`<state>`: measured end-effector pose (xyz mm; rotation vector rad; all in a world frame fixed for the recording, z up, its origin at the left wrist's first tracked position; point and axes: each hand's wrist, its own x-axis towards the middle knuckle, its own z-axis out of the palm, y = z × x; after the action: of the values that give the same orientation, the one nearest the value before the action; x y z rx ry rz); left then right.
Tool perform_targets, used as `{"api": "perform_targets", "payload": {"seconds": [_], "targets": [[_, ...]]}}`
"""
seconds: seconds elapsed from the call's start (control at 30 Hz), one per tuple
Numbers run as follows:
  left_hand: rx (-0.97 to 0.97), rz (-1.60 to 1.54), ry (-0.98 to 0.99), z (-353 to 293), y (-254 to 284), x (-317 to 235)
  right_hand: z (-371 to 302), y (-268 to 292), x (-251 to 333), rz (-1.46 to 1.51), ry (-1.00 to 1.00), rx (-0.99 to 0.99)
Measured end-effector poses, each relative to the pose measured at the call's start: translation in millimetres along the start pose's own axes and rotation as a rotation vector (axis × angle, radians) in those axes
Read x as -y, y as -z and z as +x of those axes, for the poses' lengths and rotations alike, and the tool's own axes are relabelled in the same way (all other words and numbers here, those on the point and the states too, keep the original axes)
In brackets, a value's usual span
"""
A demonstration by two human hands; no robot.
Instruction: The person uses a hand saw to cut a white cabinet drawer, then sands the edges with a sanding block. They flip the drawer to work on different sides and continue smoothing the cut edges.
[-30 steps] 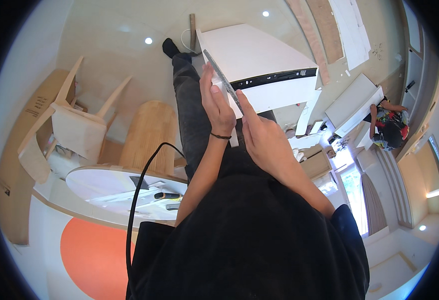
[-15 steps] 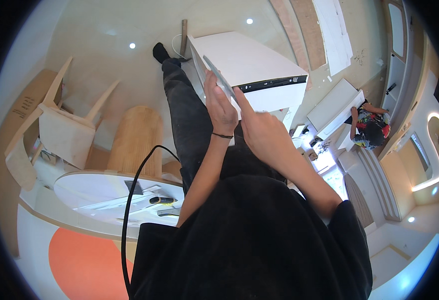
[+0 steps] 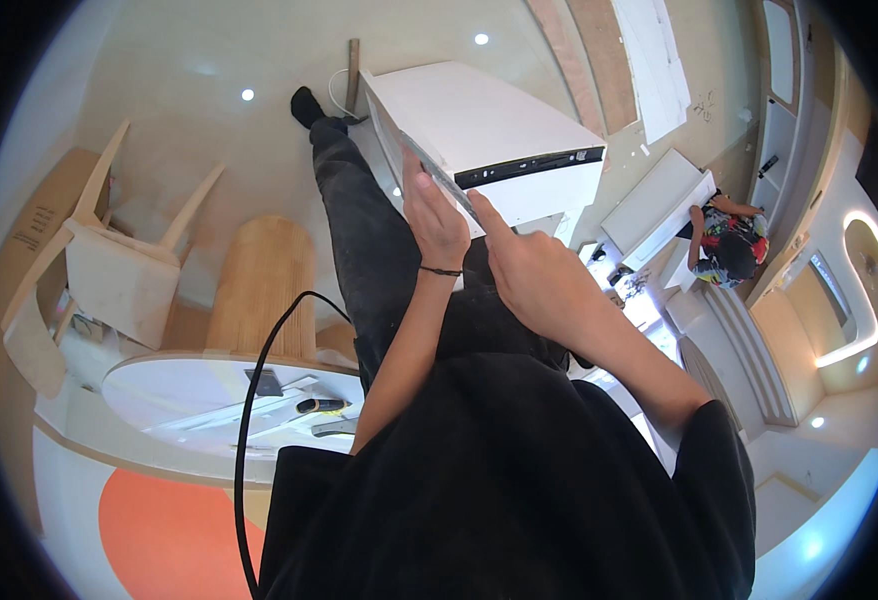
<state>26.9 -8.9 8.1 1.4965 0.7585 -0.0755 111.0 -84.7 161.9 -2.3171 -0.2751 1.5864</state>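
1. Grey along its edge, a thin panel (image 3: 451, 187) stands on a slant between the two hands, at the near left corner of a white box (image 3: 479, 110); whether it touches the box I cannot tell.
2. Left hand (image 3: 437, 222): laid along the panel's left side, fingers stretched out and close together; whether the fingertips hook round it I cannot tell.
3. Right hand (image 3: 537, 275): forefinger straight, its tip at the panel's near right part; the other fingers are hidden, so whether it pinches I cannot tell.
4. Black metal rail (image 3: 539, 165): along the box's near edge.
5. Left, near: a round white tabletop (image 3: 149, 395) bearing a black-and-yellow tool (image 3: 321, 405); farther off, a wooden chair (image 3: 124, 280).
6. Far right: a co-worker (image 3: 744, 235) in a patterned shirt, bent over a white board (image 3: 674, 215).
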Motion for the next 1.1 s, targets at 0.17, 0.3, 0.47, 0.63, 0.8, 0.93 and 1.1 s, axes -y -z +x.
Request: {"api": "perform_targets", "payload": {"seconds": [0.17,0.3,0.47,0.63,0.8,0.93,1.1], "targets": [[-0.035,0.053,-0.037,2,-1,2,5,9,8,-0.036,-0.03,0.004],[-0.027,0.038,-0.051,1,0,2,3,10,13,-0.048,-0.059,0.014],[-0.05,0.057,-0.072,2,0,2,3,11,17,-0.094,-0.082,0.033],[-0.052,0.069,-0.069,1,0,1,3,10,16,-0.047,-0.003,-0.113],[-0.057,0.056,-0.065,1,-1,0,1,8,11,-0.047,-0.089,-0.001],[-0.054,0.066,-0.078,1,0,1,4,9,10,-0.043,0.062,-0.112],[-0.072,0.086,-0.074,0,-1,3,-1,14,16,-0.078,-0.102,0.038]]}}
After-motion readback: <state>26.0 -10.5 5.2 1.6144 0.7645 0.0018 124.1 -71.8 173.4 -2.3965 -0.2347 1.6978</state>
